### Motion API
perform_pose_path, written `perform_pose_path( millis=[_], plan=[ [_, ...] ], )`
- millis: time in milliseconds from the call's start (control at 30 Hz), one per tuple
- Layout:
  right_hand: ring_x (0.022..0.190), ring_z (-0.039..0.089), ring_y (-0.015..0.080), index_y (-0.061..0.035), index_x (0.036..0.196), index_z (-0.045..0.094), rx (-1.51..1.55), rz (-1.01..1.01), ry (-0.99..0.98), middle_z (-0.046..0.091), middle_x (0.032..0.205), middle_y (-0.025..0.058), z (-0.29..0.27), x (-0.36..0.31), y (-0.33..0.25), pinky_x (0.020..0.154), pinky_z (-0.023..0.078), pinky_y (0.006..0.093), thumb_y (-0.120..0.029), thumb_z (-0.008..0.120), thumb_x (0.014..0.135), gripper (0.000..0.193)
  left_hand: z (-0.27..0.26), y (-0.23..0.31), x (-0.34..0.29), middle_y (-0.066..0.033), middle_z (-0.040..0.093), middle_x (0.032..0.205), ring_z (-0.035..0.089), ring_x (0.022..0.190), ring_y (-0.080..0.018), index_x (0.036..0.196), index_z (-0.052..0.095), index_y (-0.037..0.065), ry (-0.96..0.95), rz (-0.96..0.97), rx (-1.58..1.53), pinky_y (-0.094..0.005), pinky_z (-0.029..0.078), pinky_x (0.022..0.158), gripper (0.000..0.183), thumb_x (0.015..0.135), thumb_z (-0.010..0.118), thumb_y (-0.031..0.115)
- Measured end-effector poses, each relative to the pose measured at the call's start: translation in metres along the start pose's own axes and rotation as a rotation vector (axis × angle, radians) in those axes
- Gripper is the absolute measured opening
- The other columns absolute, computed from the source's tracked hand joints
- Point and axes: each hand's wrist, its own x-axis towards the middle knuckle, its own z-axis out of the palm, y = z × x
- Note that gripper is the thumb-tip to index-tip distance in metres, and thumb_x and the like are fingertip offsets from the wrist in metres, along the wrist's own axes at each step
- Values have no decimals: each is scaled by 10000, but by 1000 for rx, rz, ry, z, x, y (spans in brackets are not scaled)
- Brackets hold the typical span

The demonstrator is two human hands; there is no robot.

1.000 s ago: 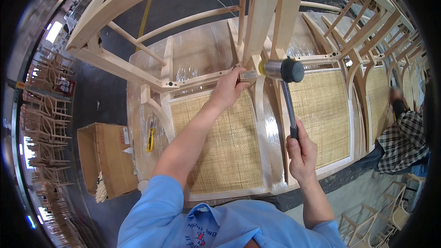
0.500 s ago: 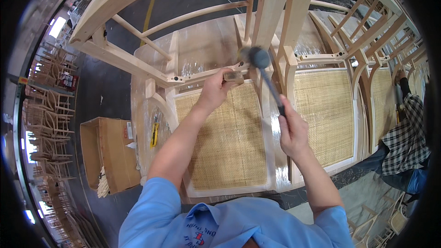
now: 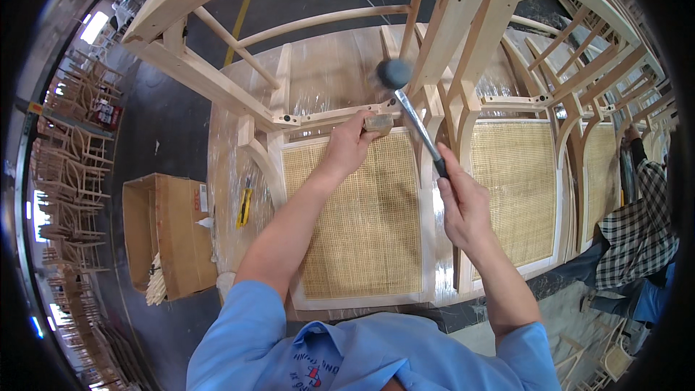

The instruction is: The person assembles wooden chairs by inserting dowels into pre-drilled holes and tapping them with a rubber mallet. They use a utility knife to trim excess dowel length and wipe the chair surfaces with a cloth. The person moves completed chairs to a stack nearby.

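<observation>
My left hand (image 3: 346, 150) is closed around a small wooden block (image 3: 378, 124), held against the upper edge of a woven cane panel (image 3: 351, 224) with a white border. My right hand (image 3: 463, 206) grips the handle of a rubber mallet (image 3: 418, 122). The mallet's dark head, slightly blurred, is beyond the block and appears apart from it. Around the panel stands a pale wooden chair frame (image 3: 210, 81), its legs and stretchers rising at the far side. A crossrail (image 3: 326, 116) with dark bolt holes runs just behind the block.
A yellow utility knife (image 3: 245, 206) lies on the plastic-wrapped table (image 3: 224, 137), left of the panel. A cardboard box (image 3: 184, 239) with wooden sticks stands further left. More chair frames with cane panels (image 3: 512, 188) line the right, where a person in a checked shirt (image 3: 637, 228) works.
The mallet head has moved a little left and farther away from me. The block stays in my left hand near the panel's upper edge. The whole view has shifted slightly.
</observation>
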Motion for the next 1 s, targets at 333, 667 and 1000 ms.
perform_pose_path(
  millis=[333, 667, 1000],
  plan=[
    [842, 712, 345, -68, 1512, 510, 15, -24, 81, 699, 997, 219, -8, -11, 10, 781, 554, 406, -89, 581, 1035, 482, 19, 9, 8, -200, 741, 1018, 740, 953, -310, 1261, 606, 3, 4, -9, -5, -383, 566, 837, 322, 958, 691, 73],
    [867, 720, 302, -69, 1527, 497, 0, -18, 101, 714, 1039, 216, 1, -22, 34, 802, 552, 354, -50, 569, 1027, 506, 29, 16, 15, -220, 729, 1027, 723, 952, -355, 1242, 615, 6, -10, -17, -19, -401, 558, 844, 321, 943, 697, 92],
    [769, 616, 178, -80, 1535, 497, 117, 7, 40, 665, 921, 122, 7, -10, 25, 747, 507, 295, -77, 525, 1063, 473, -54, -25, -26, -172, 750, 1071, 731, 1020, -266, 1307, 586, 14, 156, -169, 163, -386, 556, 905, 394, 940, 701, 100]
  ],
)
